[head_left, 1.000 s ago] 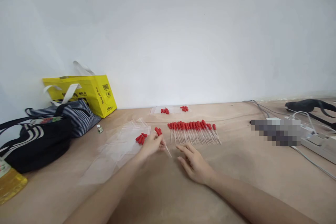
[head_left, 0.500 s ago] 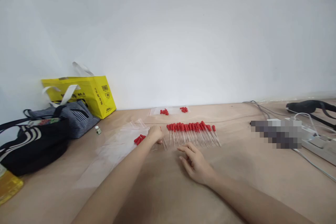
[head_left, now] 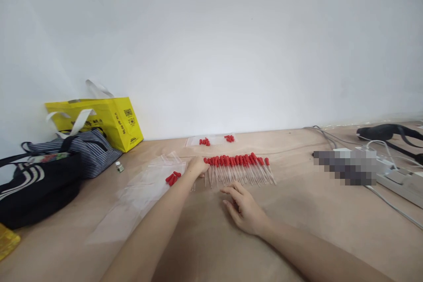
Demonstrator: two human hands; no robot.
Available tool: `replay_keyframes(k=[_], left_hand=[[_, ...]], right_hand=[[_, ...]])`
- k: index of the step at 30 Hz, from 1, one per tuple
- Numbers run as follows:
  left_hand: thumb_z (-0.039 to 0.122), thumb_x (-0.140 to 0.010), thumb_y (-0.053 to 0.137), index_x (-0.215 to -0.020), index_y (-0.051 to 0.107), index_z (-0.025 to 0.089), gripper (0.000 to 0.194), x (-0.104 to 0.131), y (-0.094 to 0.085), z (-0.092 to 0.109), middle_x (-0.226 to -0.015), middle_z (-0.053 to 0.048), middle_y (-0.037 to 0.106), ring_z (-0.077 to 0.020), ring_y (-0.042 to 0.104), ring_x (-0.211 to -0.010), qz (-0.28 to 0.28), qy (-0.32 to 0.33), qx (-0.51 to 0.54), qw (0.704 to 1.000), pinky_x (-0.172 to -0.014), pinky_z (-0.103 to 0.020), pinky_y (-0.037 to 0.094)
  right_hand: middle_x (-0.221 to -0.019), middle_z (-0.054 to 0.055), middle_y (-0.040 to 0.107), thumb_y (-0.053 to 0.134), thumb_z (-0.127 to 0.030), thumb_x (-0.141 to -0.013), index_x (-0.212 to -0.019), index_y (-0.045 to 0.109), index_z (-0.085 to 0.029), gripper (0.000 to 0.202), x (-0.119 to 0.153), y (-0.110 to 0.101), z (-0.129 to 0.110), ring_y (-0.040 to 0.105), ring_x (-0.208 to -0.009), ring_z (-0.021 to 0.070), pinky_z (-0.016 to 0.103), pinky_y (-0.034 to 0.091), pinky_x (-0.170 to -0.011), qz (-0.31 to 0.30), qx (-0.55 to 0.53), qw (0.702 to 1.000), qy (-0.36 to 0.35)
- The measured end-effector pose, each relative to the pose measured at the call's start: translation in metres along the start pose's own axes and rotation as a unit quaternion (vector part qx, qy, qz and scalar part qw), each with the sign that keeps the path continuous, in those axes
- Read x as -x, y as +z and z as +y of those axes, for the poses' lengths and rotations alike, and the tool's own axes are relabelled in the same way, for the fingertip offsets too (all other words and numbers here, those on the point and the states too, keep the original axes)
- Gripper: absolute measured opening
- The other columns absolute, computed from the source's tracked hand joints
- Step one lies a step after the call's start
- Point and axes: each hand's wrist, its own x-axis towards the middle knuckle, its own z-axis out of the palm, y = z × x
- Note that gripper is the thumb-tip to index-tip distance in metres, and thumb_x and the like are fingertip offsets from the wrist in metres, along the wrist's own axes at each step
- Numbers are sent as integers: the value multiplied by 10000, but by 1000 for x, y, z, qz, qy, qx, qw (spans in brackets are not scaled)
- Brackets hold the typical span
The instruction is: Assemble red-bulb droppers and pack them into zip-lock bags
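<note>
at the nine o'clock end of the row of red-topped droppers, the left hand is lowered, fingertips hidden, so its grip cannot be told; a second ago it held a dropper apart from the row. at six o'clock from the row, the right hand is half curled, holding nothing, as before. red tops lie by clear bags at eight o'clock from the left hand.
</note>
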Motion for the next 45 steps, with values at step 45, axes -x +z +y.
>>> replay_keyframes(k=[45], left_hand=[[303,-658,591,-825,552,180,212,26,-24,-102,-568,30,640,-124,566,-455,129,47,81,987,-414,-183,328]], right_hand=[[-896,65,500,429,-90,-768,-1001,512,-193,268,1,-2,0,497,-780,147,272,440,-678,-27,3,1000,10]])
